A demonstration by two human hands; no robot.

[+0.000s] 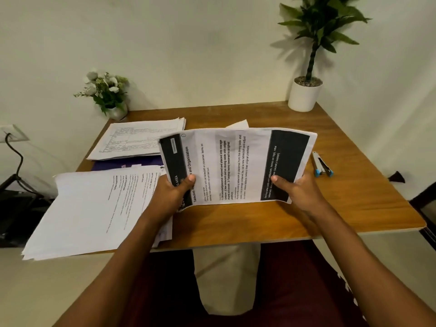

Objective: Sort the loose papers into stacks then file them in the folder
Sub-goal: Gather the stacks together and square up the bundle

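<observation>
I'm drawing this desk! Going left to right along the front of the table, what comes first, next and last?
Big stack of white printed papers → left hand → right hand, both gripping one black-banded printed sheet → blue-and-black stapler.

The sheet reads "and Organization" — its black band (left end) shows "G AREA".
</observation>
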